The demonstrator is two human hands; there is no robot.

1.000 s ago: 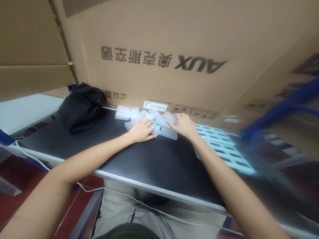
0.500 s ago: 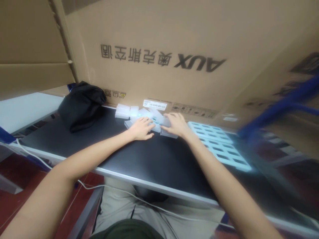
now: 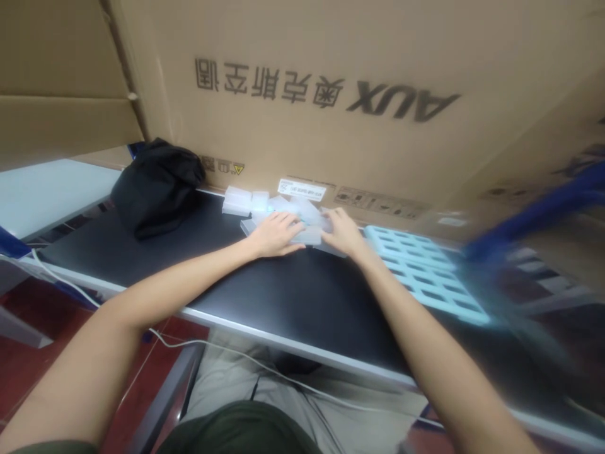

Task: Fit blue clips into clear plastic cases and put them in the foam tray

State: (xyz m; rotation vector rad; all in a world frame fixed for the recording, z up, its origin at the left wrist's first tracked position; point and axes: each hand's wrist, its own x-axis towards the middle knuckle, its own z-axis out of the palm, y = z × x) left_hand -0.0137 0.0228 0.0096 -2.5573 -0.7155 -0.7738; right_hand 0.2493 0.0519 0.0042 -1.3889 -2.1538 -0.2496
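Black worktop (image 3: 283, 296): I am laying left hand (image 3: 276, 232) and right hand (image 3: 343, 232) over piled clear plastic cases (image 3: 246, 200); whether either grip is closing, I cannot tell; nudging risks scattering them.

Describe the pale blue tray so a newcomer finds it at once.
Against the big AUX cardboard box stands a black tabletop. On it, just right of the person's right hand, lies the pale blue tray. Unlike the clear plastic cases beside it, it is one flat sheet with rows of rectangular slots.
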